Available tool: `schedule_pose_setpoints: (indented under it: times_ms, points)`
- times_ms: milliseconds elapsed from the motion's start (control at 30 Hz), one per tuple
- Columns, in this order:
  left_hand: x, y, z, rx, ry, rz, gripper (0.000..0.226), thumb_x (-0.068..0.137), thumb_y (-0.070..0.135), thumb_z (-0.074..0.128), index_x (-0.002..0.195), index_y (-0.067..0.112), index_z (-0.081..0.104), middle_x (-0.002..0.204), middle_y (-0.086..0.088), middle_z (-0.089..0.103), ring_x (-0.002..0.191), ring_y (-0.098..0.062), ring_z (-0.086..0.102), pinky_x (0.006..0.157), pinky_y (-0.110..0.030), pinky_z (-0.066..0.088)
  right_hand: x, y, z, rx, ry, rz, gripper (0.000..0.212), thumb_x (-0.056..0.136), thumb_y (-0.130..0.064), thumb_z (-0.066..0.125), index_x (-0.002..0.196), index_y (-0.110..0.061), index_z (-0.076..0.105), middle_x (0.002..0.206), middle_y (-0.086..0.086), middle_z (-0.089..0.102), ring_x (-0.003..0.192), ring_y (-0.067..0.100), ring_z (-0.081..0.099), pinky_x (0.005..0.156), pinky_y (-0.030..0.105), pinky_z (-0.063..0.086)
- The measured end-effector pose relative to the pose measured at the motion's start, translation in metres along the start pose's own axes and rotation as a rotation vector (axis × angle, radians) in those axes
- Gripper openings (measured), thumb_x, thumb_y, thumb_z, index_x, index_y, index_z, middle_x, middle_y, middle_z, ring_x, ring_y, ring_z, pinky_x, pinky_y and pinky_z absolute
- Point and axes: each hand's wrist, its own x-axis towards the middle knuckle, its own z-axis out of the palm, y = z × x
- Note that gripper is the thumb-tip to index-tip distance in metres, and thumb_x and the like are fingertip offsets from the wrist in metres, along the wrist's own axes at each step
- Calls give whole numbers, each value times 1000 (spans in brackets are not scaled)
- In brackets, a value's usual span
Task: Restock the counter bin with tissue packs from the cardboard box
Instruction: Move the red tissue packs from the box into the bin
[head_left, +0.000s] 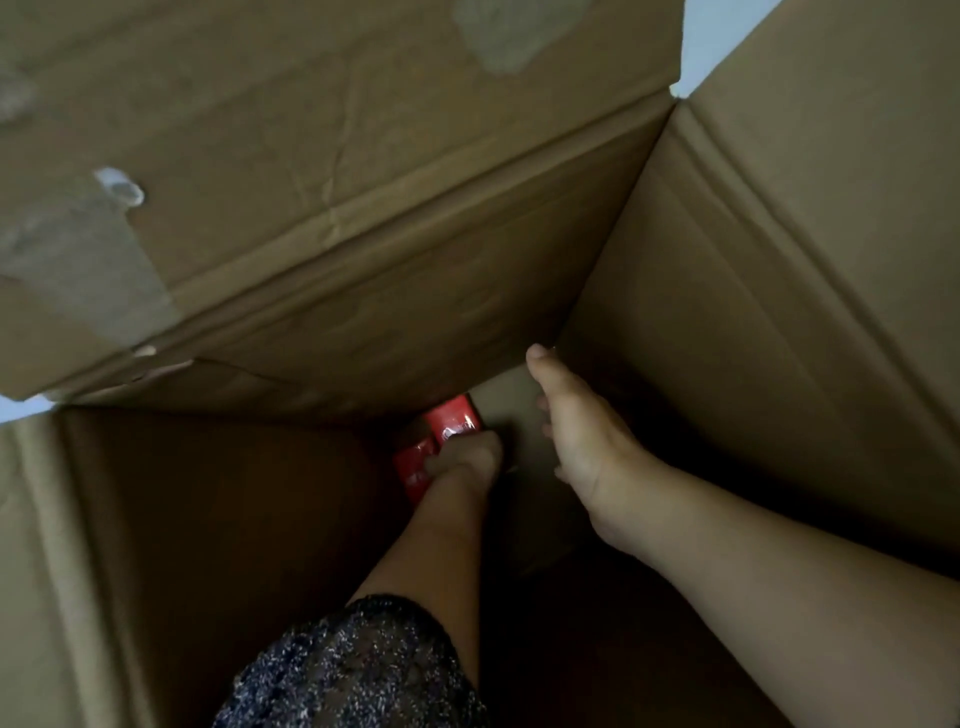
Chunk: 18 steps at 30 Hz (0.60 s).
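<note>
Risk, sleeve: the dark sparkly sleeve (358, 670) enters at 6 o'clock. It sits low inside the cardboard box (753, 312), so a lift could likely drag it along the wall.
Risk, flap: the big flap (311, 156) leans in from 10 to 12 o'clock and overhangs the load. If nothing holds it back it may fold further in and hide the packs or knock them on the way out.
Risk, grip: the wrappers look glossy and the reach is deep and dim. A grasp made with 1 hand at full stretch may slip, dropping a pack to the bottom.
Right hand (582, 452): it comes in from 4 o'clock and is nearer than the other hand. The fingers are stretched out and point down, holding nothing. The thumb is raised toward the corner seam at 12 o'clock. I cannot tell whether it touches the wall.
Left hand (465, 457): deeper, just toward 6 o'clock of the centre. Its fingers are curled over the red packs and appear to clasp them.
Tissue packs (452, 418): at least 2 red ones lie at the bottom of the box, under the flap's edge, with the left hand on them.
Counter bin: not in view.
</note>
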Motion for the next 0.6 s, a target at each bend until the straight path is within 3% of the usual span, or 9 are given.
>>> schedule_pose_setpoints:
  times_ms: [133, 267, 400, 467, 533, 600]
  points:
    - [6, -2, -1, 11, -34, -8, 52, 89, 40, 56, 131, 10, 52, 139, -19, 45, 124, -35, 46, 106, -40, 39, 1, 3, 4, 10, 15, 20, 44, 92, -54, 43, 130, -33, 50, 84, -21, 45, 75, -2, 44, 66, 23, 33]
    - [6, -1, 3, -33, -160, 44, 23, 98, 23, 47, 105, 10, 65, 130, -20, 57, 122, -32, 53, 102, -39, 44, 3, 7, 5, -10, 16, 36, 46, 92, -54, 43, 132, -32, 49, 98, -14, 46, 91, 6, 44, 82, 28, 32]
    - [0, 4, 8, -40, -148, 44, 21, 97, 11, 46, 89, 5, 64, 121, -23, 62, 105, -29, 59, 87, -32, 48, 4, 7, 4, -25, 20, 40, 47, 92, -54, 42, 133, -32, 48, 102, -13, 46, 90, 6, 43, 83, 29, 32]
    - [-1, 4, 10, -50, -122, 45, 22, 98, 12, 47, 109, 1, 62, 126, -22, 58, 112, -30, 57, 95, -33, 47, 3, 5, 4, -27, 17, 30, 48, 92, -55, 42, 134, -33, 48, 105, -13, 46, 91, 6, 43, 83, 29, 32]
    - [-5, 5, 11, -65, -60, 24, 38, 96, 14, 51, 129, -3, 49, 127, -21, 56, 115, -32, 55, 100, -36, 45, 2, 2, 2, -24, 21, 19, 48, 91, -56, 42, 134, -34, 47, 105, -12, 45, 93, 7, 43, 84, 29, 32]
    - [-12, 8, 8, -72, -22, 5, 40, 90, 12, 60, 125, -4, 50, 120, -19, 60, 109, -31, 59, 96, -35, 48, -1, -2, -2, -27, 29, 1, 48, 91, -56, 42, 133, -34, 48, 105, -12, 46, 99, 8, 43, 87, 30, 33]
